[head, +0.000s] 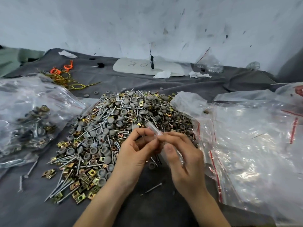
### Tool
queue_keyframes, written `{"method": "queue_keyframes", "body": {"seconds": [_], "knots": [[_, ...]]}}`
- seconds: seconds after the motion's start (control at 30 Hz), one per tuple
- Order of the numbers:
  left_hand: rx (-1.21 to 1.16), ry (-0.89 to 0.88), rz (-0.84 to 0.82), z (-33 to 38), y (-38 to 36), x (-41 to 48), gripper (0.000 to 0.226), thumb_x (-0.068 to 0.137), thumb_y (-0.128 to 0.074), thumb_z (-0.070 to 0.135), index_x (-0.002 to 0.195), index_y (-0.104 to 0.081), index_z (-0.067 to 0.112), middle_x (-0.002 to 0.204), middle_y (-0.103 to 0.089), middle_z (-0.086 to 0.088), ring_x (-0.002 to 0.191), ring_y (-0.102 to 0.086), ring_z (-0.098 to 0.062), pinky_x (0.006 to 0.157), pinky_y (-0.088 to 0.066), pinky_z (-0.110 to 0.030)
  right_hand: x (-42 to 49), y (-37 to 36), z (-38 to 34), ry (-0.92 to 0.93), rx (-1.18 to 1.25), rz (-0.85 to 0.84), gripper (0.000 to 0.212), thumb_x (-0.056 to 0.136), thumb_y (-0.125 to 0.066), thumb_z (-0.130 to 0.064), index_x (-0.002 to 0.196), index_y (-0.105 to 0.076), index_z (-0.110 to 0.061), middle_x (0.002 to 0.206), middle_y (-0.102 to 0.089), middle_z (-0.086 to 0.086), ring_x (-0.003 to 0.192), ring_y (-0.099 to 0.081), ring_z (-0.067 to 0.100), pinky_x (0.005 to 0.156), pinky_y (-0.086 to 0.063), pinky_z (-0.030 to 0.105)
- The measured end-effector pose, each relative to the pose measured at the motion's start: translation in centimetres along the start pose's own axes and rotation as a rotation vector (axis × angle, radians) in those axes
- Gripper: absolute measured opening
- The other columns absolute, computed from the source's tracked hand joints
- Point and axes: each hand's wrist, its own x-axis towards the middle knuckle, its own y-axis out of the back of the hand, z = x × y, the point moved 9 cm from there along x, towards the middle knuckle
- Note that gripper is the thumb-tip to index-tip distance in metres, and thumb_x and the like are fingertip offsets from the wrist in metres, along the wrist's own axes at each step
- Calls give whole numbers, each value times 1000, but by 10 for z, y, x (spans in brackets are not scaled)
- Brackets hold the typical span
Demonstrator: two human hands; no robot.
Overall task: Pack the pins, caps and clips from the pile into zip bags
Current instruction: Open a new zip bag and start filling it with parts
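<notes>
You hold a small clear zip bag [154,129] over the near edge of the pile [124,115], pinched from both sides. Your left hand [136,156] has its fingers curled, with thumb and forefinger nipping the bag's edge. Your right hand [183,159] grips the same edge from the other side, thumb on top. I cannot tell whether anything is inside the bag.

The pile mixes silver pins [64,185], grey round caps [93,150] and brass-coloured clips [82,197] on a grey cloth [41,207] that covers the desk. One loose pin [153,188] lies just in front of the pile, below your hands.

Left of the pile sit filled bags [32,122]. Right of it lies a heap of empty zip bags [249,141] with red seal lines. Beyond the pile are yellow and orange wire loops [63,75] and a white board [136,68].
</notes>
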Motion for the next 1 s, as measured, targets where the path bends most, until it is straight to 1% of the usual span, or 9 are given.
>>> {"method": "queue_keyframes", "body": {"seconds": [0.07, 0.17, 0.37, 0.5, 0.6, 0.67, 0.73, 0.87, 1.0], "knots": [[17, -22, -8, 2, 1, 0, 21, 71, -65, 7, 85, -49, 7, 78, -66, -6, 75, -63, -17, 69, -56, -23, -1, -3, -1, 4, 47, -32, 29, 94, -45, -22, 104, -69, -12, 104, -68, -4, 106, -61, 11, 88, -48, 22], [39, -50, -17, 7, -1, 0, 25, 69, -65, 7, 84, -45, 9, 78, -60, -8, 77, -60, -19, 70, -54, -26, 2, -4, -2, -18, 103, -49, 23, 91, -52, -23, 111, -63, -17, 115, -65, -5, 111, -61, 14, 89, -50, 32], [-83, 55, -79, 6, -5, -2, 40, 67, -66, 2, 106, -58, 4, 82, -66, -14, 75, -66, -19, 70, -58, -24, 5, 0, 1, -67, 34, -18, 19, 80, -65, -30, 98, -63, -24, 93, -63, -7, 90, -62, 12, 79, -46, 19], [69, 25, -90, 10, -1, -1, 21, 72, -79, 2, 89, -68, 9, 76, -66, -8, 72, -62, -15, 70, -55, -22, 5, 0, 1, -53, 27, -36, 22, 78, -68, -32, 98, -65, -24, 94, -64, -10, 91, -62, 9, 79, -48, 20], [163, 5, -85, 12, 4, 0, 8, 72, -72, 9, 76, -69, 15, 69, -63, -5, 66, -58, -14, 68, -49, -28, 6, -3, 0, -45, -7, -80, 26, 74, -72, -34, 96, -67, -21, 95, -63, -10, 94, -61, 9, 81, -47, 20], [195, -16, -91, 15, 4, -1, 11, 73, -77, 12, 69, -70, 18, 66, -60, -4, 62, -57, -14, 63, -48, -28, 6, -7, 3, -75, 17, -102, 23, 72, -75, -29, 90, -68, -17, 94, -64, -7, 94, -61, 9, 83, -46, 19], [264, -75, -108, 22, 3, -2, 16, 76, -81, 17, 69, -67, 16, 64, -60, -2, 59, -57, -10, 60, -50, -21, 5, -9, 4, -96, 49, -109, 13, 73, -73, -22, 82, -70, -12, 93, -64, -5, 93, -62, 8, 83, -45, 18], [442, -120, -227, 30, -7, -7, 15, 82, -61, 23, 76, -61, 8, 62, -57, 4, 58, -51, -6, 58, -44, -15, 4, -8, 8, -139, 52, -85, 4, 74, -67, -10, 70, -69, -10, 89, -65, -8, 88, -63, 6, 80, -45, 14], [548, -147, -236, 32, -9, -12, 22, 93, -64, 20, 75, -57, 10, 63, -55, 6, 61, -51, -6, 61, -44, -20, 3, 7, 23, -298, 27, 52, 22, 76, -70, 0, 67, -61, -19, 82, -64, -12, 81, -62, 6, 72, -46, 15]]}}
